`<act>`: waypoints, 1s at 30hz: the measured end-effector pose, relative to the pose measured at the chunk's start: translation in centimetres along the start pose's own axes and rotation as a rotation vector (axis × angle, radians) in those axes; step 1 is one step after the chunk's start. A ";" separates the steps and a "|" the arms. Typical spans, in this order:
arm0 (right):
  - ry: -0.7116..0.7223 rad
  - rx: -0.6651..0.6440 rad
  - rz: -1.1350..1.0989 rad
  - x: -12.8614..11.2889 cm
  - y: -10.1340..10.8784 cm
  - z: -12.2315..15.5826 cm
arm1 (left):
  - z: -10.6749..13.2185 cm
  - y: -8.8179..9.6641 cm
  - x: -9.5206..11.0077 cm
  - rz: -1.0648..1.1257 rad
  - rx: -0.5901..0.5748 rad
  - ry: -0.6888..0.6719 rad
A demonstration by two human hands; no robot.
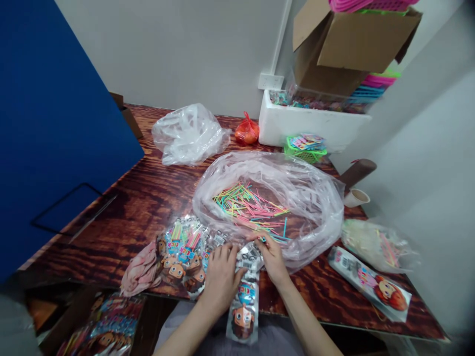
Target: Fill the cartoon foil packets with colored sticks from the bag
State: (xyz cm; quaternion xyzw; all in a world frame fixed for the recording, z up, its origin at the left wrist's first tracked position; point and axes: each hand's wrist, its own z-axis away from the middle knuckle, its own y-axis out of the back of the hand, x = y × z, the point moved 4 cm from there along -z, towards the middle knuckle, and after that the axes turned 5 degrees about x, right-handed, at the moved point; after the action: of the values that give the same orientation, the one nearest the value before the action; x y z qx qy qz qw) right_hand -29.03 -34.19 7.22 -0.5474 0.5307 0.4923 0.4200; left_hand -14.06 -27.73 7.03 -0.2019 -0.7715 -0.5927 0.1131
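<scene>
Near the table's front edge, my left hand (221,274) is closed at the left side of a printed plastic pouch (246,296), its thumb bent over the pouch. The pouch shows a cartoon face and hangs slightly past the edge. My right hand (273,259) pinches a small bunch of thin colored sticks (262,240), their ends showing above the pouch's top. Beyond both hands, a large clear plastic bag (319,217) lies spread open with many loose pink, yellow, green and blue sticks (256,202) inside. Left of my hands, filled pouches (185,252) overlap in a pile.
A pink cloth (143,269) lies at front left. On the right are a flat pouch stack (371,284), a bag with sticks (378,244) and a paper cup (356,198). Behind stand a green basket (306,154), white foam box (311,121), red bag (247,131) and crumpled clear bag (189,136).
</scene>
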 end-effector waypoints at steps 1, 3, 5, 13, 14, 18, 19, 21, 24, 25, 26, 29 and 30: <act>0.009 0.000 0.001 -0.1 0.0 0.1 | -0.2 -0.2 0.1 -0.064 -0.022 0.010; 0.026 -0.004 0.004 -0.4 -0.1 0.2 | -0.9 -0.4 0.5 -0.140 -0.063 0.025; 0.045 -0.007 0.007 -1.0 -0.2 0.3 | -1.7 -0.4 0.9 -0.148 -0.083 0.030; 0.124 -0.039 0.013 -3.1 -0.2 0.6 | -1.8 -1.5 0.5 0.092 -0.007 0.066; 0.126 -0.040 0.012 -3.2 -0.2 0.6 | -1.8 -1.6 0.2 0.146 0.023 0.084; 0.123 -0.026 0.011 -3.4 -0.3 0.6 | -2.0 -1.7 -0.9 0.347 0.106 0.161; 0.126 -0.022 0.013 -3.5 -0.3 0.6 | -2.1 -1.6 -1.0 0.389 0.110 0.182; 0.132 -0.021 0.017 -3.6 -0.4 0.6 | -2.4 -1.1 -1.2 0.460 0.108 0.224; 0.137 -0.025 0.022 -3.7 -0.4 0.6 | -2.7 -0.2 -1.8 0.591 0.091 0.308; 0.138 -0.028 0.020 -3.7 -0.4 0.7 | -2.8 0.1 -2.1 0.654 0.087 0.348; 0.140 -0.032 0.017 -3.7 -0.4 0.7 | -2.8 0.3 -2.5 0.724 0.093 0.391; 0.144 -0.038 0.011 -3.7 -0.4 0.8 | -2.9 0.4 -4.1 0.935 0.148 0.527; 0.144 -0.038 0.010 -3.7 -0.4 0.9 | -2.8 0.3 -4.8 0.992 0.176 0.565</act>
State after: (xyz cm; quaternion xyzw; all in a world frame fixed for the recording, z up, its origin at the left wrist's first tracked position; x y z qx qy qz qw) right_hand -28.50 -32.69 10.70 -0.5865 0.5530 0.4635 0.3677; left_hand -9.86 -31.24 6.09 -0.3631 -0.5709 -0.4335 0.5953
